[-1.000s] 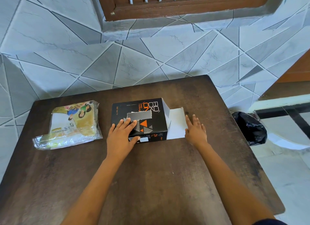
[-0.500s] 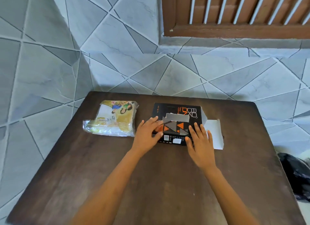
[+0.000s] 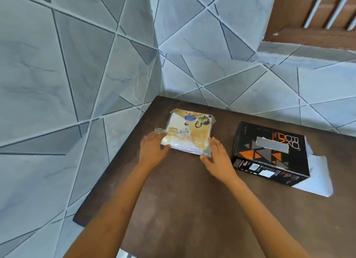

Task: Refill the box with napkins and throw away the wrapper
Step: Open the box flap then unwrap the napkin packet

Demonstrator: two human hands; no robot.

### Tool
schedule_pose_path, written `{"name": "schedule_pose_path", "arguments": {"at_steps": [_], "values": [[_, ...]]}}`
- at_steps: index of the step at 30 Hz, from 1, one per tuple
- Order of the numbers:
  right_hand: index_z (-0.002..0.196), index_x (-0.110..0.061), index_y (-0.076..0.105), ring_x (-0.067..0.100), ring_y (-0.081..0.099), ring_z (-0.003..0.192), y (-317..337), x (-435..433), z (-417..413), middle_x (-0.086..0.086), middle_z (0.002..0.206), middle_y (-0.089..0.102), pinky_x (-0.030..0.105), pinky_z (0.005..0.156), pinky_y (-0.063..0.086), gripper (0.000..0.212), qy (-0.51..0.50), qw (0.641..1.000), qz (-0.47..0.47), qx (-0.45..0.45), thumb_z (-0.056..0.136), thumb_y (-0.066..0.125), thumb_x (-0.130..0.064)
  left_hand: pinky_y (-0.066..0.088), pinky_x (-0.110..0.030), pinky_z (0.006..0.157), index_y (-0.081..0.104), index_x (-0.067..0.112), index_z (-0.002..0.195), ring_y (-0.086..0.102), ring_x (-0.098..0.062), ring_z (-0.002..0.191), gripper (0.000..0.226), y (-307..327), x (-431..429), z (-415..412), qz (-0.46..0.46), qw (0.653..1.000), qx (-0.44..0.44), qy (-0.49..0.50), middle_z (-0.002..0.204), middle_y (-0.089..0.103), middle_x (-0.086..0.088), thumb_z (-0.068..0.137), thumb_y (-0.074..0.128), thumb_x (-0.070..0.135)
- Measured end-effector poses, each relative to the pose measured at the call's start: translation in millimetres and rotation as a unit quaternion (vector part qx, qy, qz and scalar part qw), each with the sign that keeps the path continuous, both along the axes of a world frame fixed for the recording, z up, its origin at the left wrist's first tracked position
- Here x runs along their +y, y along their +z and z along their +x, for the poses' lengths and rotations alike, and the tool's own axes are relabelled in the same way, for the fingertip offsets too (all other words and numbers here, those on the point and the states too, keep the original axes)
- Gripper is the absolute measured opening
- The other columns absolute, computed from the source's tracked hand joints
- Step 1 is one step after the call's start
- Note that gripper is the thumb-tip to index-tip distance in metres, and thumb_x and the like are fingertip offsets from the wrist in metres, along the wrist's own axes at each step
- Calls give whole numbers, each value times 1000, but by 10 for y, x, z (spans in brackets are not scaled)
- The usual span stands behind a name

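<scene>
Plastic film, clear and crinkly with a yellow print of children, wraps the square pack of white napkins [image 3: 189,131]. It lies flat on the dark brown wooden table [image 3: 192,209], left of the black cardboard box with orange and grey triangles [image 3: 269,152], near it but not touching.

The left hand [image 3: 153,151] touches the pack's corner farthest from the box, and the right hand [image 3: 215,157] touches the edge nearest the box. Both sets of fingers look fairly straight, flanking the pack rather than closing round it.

The pack should be light and squashy, and the glossy film is probably slippery, so a squeeze from both sides seems safest. The crimped tail of film on the side away from the box looks a likely place to tear.

The wrapper appears sealed and full. The box's white end flap [image 3: 316,175] lies open on the side away from the pack (its inside is hidden, so whether it holds anything cannot be told).
</scene>
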State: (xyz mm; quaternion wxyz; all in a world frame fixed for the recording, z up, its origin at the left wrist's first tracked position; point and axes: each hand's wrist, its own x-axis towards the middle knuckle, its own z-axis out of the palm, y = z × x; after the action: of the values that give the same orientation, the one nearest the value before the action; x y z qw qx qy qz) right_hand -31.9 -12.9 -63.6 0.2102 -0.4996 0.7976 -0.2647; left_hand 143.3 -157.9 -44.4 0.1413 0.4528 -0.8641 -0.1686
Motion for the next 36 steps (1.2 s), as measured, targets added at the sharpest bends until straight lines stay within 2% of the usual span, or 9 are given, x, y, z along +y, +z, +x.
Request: {"name": "schedule_pose_path", "arguments": {"at_steps": [3,5,7,9,11,15,26,32,36], "values": [[147,-8,5,25,6,146,-91,-331,87,12,157,10,38,117,12,74,-95,989,38,-111,92,51,-26,30,-46,112,43,21,136,42,-30,131,54,-17,-361,-64,55,998,-42,1,142,46,-12,86,57,35],[147,-9,3,25,8,145,-125,-461,101,11,157,8,39,117,15,74,-148,975,48,-157,92,50,-24,31,-44,111,34,22,141,38,-29,134,59,-41,-603,-149,125,991,-40,-8,147,39,-11,88,55,36],[147,-11,7,25,15,144,-165,-502,154,10,157,14,39,117,19,73,-167,970,41,-170,91,52,-21,35,-40,107,34,20,141,42,-28,131,58,-96,-751,-211,185,982,-14,-28,146,40,-10,88,56,31],[147,-13,11,25,23,142,-225,-501,239,7,155,21,38,115,24,70,-199,963,32,-179,90,52,-19,39,-38,103,41,18,138,48,-29,125,51,-163,-821,-259,214,973,-46,-73,142,46,-11,89,54,29],[146,-15,14,24,33,137,-248,-454,300,6,152,28,38,112,30,68,-209,959,22,-190,90,53,-19,41,-37,100,47,19,134,51,-30,122,45,-213,-750,-244,194,974,-72,-90,138,51,-11,90,52,28],[146,-18,19,25,40,132,-281,-340,424,5,148,37,38,107,37,67,-209,962,26,-174,89,53,-20,47,-39,91,53,22,129,57,-32,112,40,-250,-547,-66,139,985,-68,-73,128,60,-13,89,51,26],[141,-16,32,22,45,128,-395,1100,954,5,143,45,27,102,36,59,-211,967,-9,-140,88,56,-17,50,-34,79,62,24,118,63,-25,101,33,-327,931,626,142,987,-53,-48,114,68,-6,86,53,27],[136,-16,42,27,50,123,-368,1895,762,8,136,53,36,103,41,55,-191,975,3,-111,83,57,-11,46,-27,70,67,18,106,65,-24,93,24,-306,1854,605,164,982,-62,-66,106,71,-9,87,56,28],[140,-20,35,30,36,133,-416,2346,633,12,144,40,43,111,30,63,-231,972,29,-19,82,57,-11,43,-25,69,66,21,108,64,-21,95,28,-249,2466,475,161,972,-118,-123,104,70,-3,87,53,35]]}}
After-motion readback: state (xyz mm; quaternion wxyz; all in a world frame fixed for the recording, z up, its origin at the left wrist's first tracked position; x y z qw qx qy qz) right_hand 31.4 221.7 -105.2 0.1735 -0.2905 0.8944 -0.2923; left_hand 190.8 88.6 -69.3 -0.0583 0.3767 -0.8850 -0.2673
